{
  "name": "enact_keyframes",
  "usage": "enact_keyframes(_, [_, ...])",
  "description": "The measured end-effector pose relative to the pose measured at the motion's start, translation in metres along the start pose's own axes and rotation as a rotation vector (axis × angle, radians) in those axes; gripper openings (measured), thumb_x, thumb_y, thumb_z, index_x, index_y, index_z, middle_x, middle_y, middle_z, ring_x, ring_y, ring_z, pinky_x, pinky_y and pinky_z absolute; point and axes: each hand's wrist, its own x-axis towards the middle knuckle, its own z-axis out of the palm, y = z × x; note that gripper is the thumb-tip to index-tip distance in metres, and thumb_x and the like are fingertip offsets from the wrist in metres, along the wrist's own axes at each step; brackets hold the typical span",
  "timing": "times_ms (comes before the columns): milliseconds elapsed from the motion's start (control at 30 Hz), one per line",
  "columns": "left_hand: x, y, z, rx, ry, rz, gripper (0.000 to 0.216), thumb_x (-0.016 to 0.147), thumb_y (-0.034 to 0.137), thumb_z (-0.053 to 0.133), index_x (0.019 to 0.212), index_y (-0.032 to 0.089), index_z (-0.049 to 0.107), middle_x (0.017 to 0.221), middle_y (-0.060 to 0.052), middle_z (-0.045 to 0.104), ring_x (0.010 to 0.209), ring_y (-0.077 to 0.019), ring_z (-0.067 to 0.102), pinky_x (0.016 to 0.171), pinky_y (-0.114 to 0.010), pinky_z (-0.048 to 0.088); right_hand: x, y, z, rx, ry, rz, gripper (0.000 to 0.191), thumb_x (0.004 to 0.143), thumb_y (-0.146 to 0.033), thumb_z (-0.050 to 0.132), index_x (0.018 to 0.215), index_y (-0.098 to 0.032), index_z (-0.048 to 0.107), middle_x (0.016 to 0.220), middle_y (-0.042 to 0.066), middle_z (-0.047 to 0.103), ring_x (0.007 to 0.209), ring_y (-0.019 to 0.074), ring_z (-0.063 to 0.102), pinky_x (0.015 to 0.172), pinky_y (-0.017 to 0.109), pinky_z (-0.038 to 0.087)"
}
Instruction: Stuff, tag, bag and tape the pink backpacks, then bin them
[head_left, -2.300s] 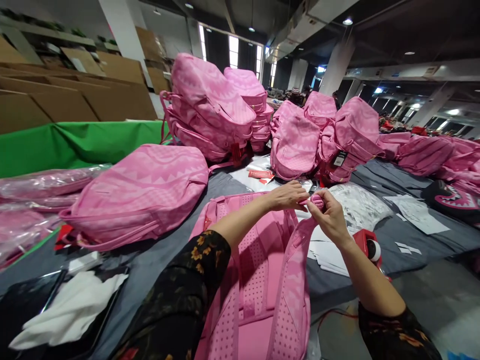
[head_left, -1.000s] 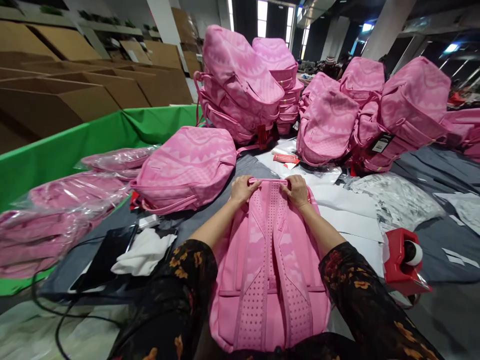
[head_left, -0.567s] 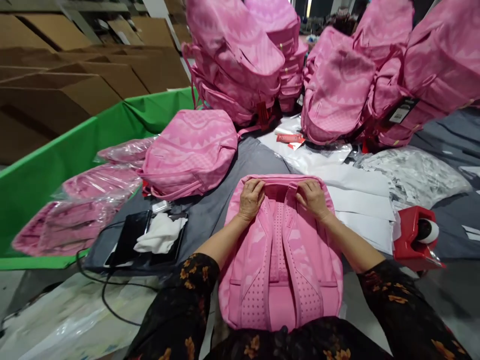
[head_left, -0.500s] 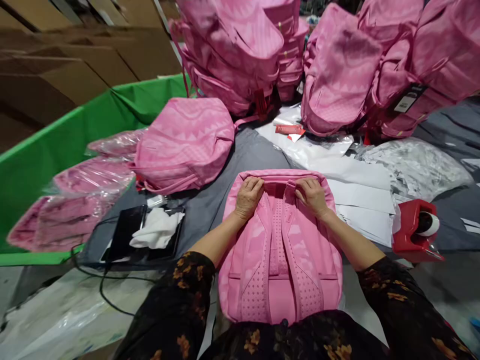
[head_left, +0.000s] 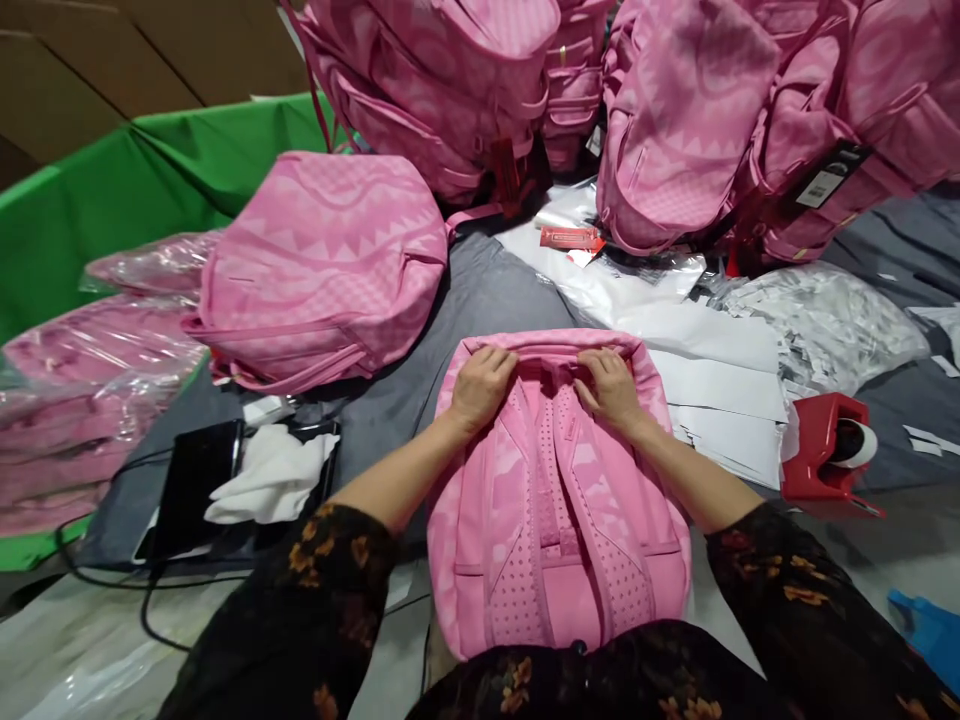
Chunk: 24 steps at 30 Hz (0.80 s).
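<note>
A pink backpack leans against my body at the table's front edge, its padded back panel and two shoulder straps facing up. Near its top edge, my left hand is closed on the left side of the top seam, fingers curled over the fabric. Closed on the same edge to the right is my right hand, beside the top of the right strap. The fingertips of both hands are partly hidden by the fabric fold.
Another pink backpack lies at left, with more backpacks piled behind. A red tape dispenser, white papers and a clear bag of scraps lie right. A white cloth rests on dark tablets; bagged pink goods sit far left.
My view has shifted, so the things at left appear further left and larger. Both hands keep to the backpack's top edge, the right fingers slightly repositioned.
</note>
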Motion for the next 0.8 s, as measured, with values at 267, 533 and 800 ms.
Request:
enact_keyframes(267, [-0.022, 0.002, 0.005, 0.020, -0.050, 0.033, 0.034, 0.107, 0.017, 0.037, 0.107, 0.017, 0.071, 0.092, -0.011, 0.071, 0.088, -0.0239, 0.061, 0.083, -0.037, 0.048, -0.013, 0.000, -0.016, -0.046, -0.164, -0.013, 0.034, 0.104, -0.016, 0.041, 0.121, -0.018, 0.070, 0.124, 0.014, 0.072, 0.116, 0.0274, 0.065, 0.104, 0.044, 0.051])
enact_keyframes(533, [0.026, -0.005, 0.016, 0.039, -0.170, -0.076, 0.030, 0.103, 0.014, 0.043, 0.094, 0.016, 0.071, 0.094, -0.011, 0.072, 0.091, -0.0241, 0.063, 0.085, -0.036, 0.047, 0.073, 0.013, -0.029, -0.200, -0.449, 0.141, 0.027, 0.100, -0.025, 0.053, 0.107, -0.022, 0.079, 0.106, 0.009, 0.077, 0.095, 0.0257, 0.069, 0.079, 0.035, 0.049])
enact_keyframes(800, [0.015, 0.009, -0.008, 0.080, -0.237, -0.151, 0.025, 0.103, 0.016, 0.048, 0.118, 0.014, 0.068, 0.108, -0.015, 0.074, 0.103, -0.0261, 0.067, 0.089, -0.036, 0.051, 0.158, 0.033, -0.058, 0.025, -0.749, -0.015, 0.029, 0.078, -0.043, 0.084, 0.093, -0.019, 0.076, 0.104, 0.008, 0.073, 0.099, 0.0237, 0.065, 0.083, 0.030, 0.049])
